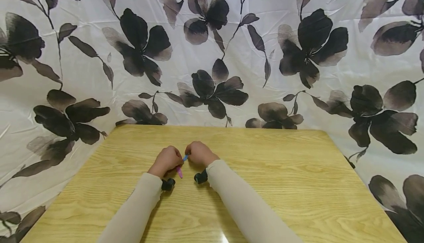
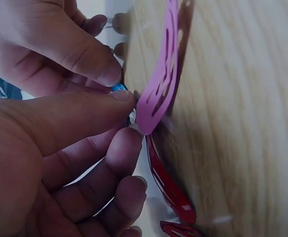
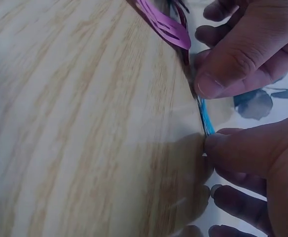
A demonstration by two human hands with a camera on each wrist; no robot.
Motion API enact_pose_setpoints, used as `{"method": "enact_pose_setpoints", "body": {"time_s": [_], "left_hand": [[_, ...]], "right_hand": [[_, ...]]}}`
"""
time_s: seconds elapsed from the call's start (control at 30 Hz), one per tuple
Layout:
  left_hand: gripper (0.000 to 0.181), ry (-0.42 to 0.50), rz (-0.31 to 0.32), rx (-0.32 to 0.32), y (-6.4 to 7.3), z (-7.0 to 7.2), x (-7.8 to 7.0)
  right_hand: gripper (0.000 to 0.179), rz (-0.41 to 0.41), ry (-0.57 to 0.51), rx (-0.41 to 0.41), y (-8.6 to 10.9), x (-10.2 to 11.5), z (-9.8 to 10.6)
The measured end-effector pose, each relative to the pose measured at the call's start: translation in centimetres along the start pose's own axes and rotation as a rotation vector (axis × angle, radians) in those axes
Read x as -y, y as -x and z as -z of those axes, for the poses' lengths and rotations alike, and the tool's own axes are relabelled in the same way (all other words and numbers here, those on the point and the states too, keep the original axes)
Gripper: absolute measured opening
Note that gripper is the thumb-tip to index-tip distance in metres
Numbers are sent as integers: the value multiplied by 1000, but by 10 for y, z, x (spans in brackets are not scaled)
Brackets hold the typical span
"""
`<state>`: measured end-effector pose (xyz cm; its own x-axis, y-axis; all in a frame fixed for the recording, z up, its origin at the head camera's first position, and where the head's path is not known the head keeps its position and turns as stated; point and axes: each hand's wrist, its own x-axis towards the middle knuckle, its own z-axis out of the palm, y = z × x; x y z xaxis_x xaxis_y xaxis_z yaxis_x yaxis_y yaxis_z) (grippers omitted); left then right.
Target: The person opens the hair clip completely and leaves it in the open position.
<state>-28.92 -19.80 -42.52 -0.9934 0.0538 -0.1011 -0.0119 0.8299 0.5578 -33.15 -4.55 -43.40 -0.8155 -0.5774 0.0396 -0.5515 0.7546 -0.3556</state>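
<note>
Above the table, a blue snap hair clip point(image 3: 206, 117) is pinched at one end by my left hand point(image 1: 168, 159) and at the other by my right hand point(image 1: 200, 153). In the left wrist view only a small bit of the blue clip point(image 2: 119, 87) shows between the fingertips. A pink snap hair clip point(image 2: 159, 89) lies on the table beside my left fingertips. Close to its tip is a dark red hair clip point(image 2: 169, 185), and part of another red clip point(image 2: 179, 229) appears at the bottom edge. In the head view my left hand hides the red clips.
The wood-grain table point(image 1: 281, 173) spreads out on both sides of my arms. A floral cloth point(image 1: 212, 51) hangs behind it and at its sides. Each wrist carries a small black camera, such as the one on the right wrist point(image 1: 200, 177).
</note>
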Motion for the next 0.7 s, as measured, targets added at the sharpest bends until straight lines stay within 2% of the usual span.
{"method": "enact_pose_setpoints", "body": {"time_s": [0.2, 0.4, 0.7], "left_hand": [[5, -32, -11, -23, -2, -1, 1], [8, -30, -20, -9, -6, -2, 1], [13, -64, -48, -14, -6, -4, -1]], "right_hand": [[15, -13, -19, -10, 2, -1, 0], [6, -32, -51, -10, 6, -3, 1], [6, -26, -102, 1, 10, -7, 3]]}}
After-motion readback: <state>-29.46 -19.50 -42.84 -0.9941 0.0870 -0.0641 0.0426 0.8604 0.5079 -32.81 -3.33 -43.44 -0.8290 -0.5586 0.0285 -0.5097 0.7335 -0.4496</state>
